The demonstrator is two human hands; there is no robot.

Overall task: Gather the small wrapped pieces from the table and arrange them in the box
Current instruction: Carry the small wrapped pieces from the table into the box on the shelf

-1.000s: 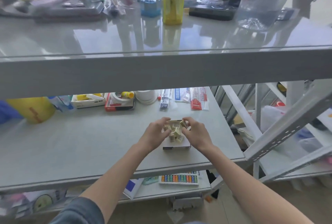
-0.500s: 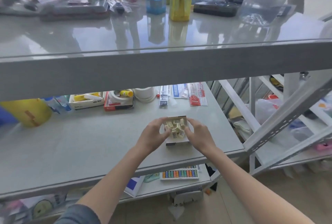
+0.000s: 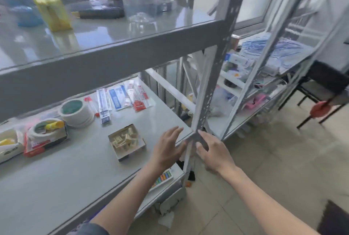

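Both hands lifted away from small cardboard box (image 3: 127, 141), wrapped pieces (image 3: 124, 139) left inside; left hand (image 3: 167, 149) and right hand (image 3: 213, 150) spread, grip empty. Gathering apparently finished.

- Grey upright post (image 3: 205, 91) standing between the two sets of fingers.
- White tape roll (image 3: 76, 112) lying far left of the fingers.
- Sachets (image 3: 122, 99) lying beyond them.
- Colourful abacus (image 3: 162, 178) sitting below.

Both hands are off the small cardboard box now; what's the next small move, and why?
Probably just check the grey shelf around the small open cardboard box for strays: the wrapped pieces all appear inside, none visible outside, and left hand and right hand are open, empty.
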